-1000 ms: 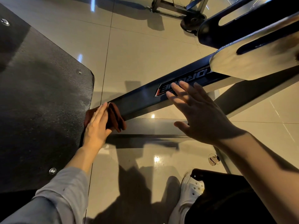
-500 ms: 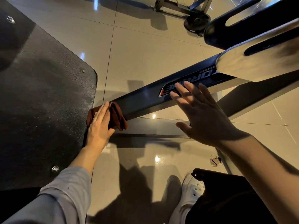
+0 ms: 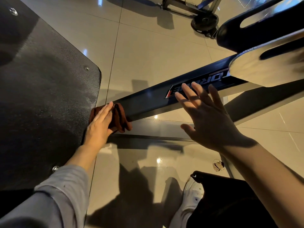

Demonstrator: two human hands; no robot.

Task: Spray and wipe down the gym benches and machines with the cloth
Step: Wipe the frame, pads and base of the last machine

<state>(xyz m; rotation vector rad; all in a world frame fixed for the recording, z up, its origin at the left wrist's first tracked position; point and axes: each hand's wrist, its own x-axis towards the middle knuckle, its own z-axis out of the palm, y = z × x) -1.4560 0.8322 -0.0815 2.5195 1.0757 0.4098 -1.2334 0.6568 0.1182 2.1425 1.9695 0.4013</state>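
Observation:
A dark brown cloth (image 3: 120, 118) lies bunched on the low end of a black machine beam (image 3: 148, 102) that bears a logo sticker, right beside the black textured footplate (image 3: 41, 99). My left hand (image 3: 98, 125) presses flat on the cloth with straight fingers. My right hand (image 3: 205, 117) hovers open with spread fingers over the beam near the logo; I cannot tell whether it touches the beam. No spray bottle is in view.
A shiny metal bracket (image 3: 263, 66) and a black slotted arm (image 3: 263, 25) cross the upper right. A weight plate on a frame (image 3: 204, 22) stands at the far top. My white shoe (image 3: 189, 203) rests on the glossy tiled floor (image 3: 156, 55) below.
Both hands have kept their places on the cloth and over the beam; the view has drifted only slightly.

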